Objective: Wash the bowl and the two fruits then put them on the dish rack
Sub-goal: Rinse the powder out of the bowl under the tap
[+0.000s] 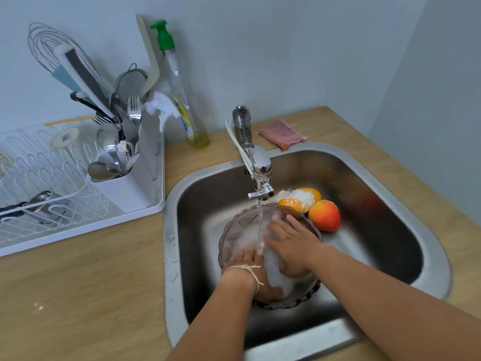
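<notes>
Both hands in a soapy bowl under running water.

The right hand (289, 246) lies flat, fingers spread, on the inside of the brown glass bowl (234, 230); the left hand (251, 267) grips its near rim (thumb outside, fingers hidden in suds). The bowl sits tilted in the steel sink (390, 256) below the tap (260, 168). Two fruits (324, 214) touch behind it, one foamy. The white dish rack (78, 204) stands on the counter, left.

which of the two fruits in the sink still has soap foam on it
The orange fruit at the back, nearest the tap, carries white foam. The reddish fruit beside it, closer to the person, looks bare.
</notes>
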The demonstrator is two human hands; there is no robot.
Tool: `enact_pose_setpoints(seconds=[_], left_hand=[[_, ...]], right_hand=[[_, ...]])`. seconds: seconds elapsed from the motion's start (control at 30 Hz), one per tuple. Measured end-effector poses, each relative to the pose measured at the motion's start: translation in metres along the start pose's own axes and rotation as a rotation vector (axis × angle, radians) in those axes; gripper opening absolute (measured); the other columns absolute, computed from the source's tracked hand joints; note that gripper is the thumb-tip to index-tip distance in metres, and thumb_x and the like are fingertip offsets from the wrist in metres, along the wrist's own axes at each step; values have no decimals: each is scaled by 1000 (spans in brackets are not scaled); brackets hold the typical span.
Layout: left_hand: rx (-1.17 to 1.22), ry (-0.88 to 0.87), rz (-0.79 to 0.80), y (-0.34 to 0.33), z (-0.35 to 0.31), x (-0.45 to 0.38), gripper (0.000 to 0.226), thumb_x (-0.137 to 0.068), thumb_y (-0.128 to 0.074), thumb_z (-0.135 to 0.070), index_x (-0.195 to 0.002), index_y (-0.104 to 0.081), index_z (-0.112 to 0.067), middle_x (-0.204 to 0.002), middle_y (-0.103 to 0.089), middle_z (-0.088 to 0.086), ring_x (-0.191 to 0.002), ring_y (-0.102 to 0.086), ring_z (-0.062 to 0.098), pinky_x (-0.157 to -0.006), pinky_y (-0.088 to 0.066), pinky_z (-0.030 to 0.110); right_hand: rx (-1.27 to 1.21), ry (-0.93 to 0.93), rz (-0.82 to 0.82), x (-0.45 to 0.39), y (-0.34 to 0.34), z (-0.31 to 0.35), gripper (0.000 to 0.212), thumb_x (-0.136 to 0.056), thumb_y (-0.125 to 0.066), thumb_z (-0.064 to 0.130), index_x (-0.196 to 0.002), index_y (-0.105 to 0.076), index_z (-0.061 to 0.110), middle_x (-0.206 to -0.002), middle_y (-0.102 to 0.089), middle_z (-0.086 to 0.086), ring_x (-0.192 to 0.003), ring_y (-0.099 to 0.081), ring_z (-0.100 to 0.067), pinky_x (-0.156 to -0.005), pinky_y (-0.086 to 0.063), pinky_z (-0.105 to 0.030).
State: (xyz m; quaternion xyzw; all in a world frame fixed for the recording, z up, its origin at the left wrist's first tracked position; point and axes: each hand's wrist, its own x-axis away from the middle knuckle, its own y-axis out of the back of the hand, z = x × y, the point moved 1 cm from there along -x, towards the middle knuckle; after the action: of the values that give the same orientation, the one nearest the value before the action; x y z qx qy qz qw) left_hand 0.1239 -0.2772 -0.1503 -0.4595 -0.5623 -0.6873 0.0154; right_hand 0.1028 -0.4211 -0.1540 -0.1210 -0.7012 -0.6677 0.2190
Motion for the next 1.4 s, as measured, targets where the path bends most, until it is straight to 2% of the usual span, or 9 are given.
enact_pose_setpoints(seconds=[0.17, 0.33, 0.47, 0.57, 0.7, 0.87, 1.07, 1.3, 1.4], left_hand=[[-131, 206, 72, -8, 0, -9, 115, -77, -39, -86, -158, 11, -21, -167, 12, 3, -153, 13, 24, -122, 10, 45], [-277, 277, 49, -8, 12, -12, 83, -96, -28, -64, -159, 3, -20, -167, 13, 2, -154, 12, 20, -121, 10, 47], [-197, 277, 16, -4, 13, -3, 73, -101, -26, -45, -158, 9, -14, -164, 25, 4, -152, 18, 20, -120, 15, 47], [-129, 261, -32, -3, 10, -1, 73, -99, -30, -38, -158, 6, -13, -163, 26, 9, -152, 19, 24, -121, 14, 47], [96, 102, -48, -6, 11, -4, 101, -87, -61, -38, -158, 9, -21, -159, 33, 14, -150, 25, 32, -122, 5, 47], [176, -55, -5, -4, 9, -5, 126, -73, -74, -60, -156, 16, -28, -166, 14, 7, -152, 15, 31, -124, -11, 48], [150, -58, -30, -5, 11, -11, 123, -73, -70, -65, -158, 9, -23, -165, -5, 10, -152, -3, 31, -123, -10, 44], [127, 12, -76, -6, 10, -15, 110, -80, -66, -57, -159, 4, -23, -167, 4, 12, -154, 7, 30, -123, -1, 44], [101, 27, -50, -5, 13, -10, 119, -75, -65, -67, -158, 8, -23, -166, 13, 11, -153, 15, 30, -124, 2, 42]], right_hand=[[-68, -67, 269, -1, -8, 10, 95, -92, -49, 60, -159, 8, 23, -168, 14, -8, -155, 12, -28, -124, 6, -48], [-87, -54, 354, 8, 1, 20, 100, -92, -58, 53, -158, 11, 24, -167, 18, -8, -154, 9, -29, -125, -14, -46], [-187, -38, 304, 12, -1, 26, 94, -92, -60, 44, -159, 3, 25, -164, 4, -9, -147, -27, -36, -116, -33, -47], [-323, -44, 216, 11, -2, 18, 73, -92, -59, 35, -153, -21, 22, -155, -13, -11, -127, -51, -38, -104, -44, -44], [-292, -9, -18, 7, 0, 4, 52, -89, -57, 30, -138, -44, 24, -135, -41, -11, -128, -42, -32, -105, -39, -41], [-313, 66, -207, -4, 6, 0, 57, -88, -58, 31, -143, -45, 28, -148, -36, -3, -138, -34, -25, -114, -29, -38], [-279, 86, 8, -8, -8, -2, 75, -91, -57, 24, -157, -23, 27, -168, 1, -6, -155, 10, -25, -123, 5, -37], [-306, 42, 67, -9, -9, -2, 84, -89, -64, 33, -158, -17, 19, -168, 0, -5, -155, 3, -23, -123, 5, -37], [-309, 25, 138, -8, -10, 0, 92, -87, -66, 38, -160, -11, 22, -169, 1, -5, -155, 1, -22, -123, 5, -36]])
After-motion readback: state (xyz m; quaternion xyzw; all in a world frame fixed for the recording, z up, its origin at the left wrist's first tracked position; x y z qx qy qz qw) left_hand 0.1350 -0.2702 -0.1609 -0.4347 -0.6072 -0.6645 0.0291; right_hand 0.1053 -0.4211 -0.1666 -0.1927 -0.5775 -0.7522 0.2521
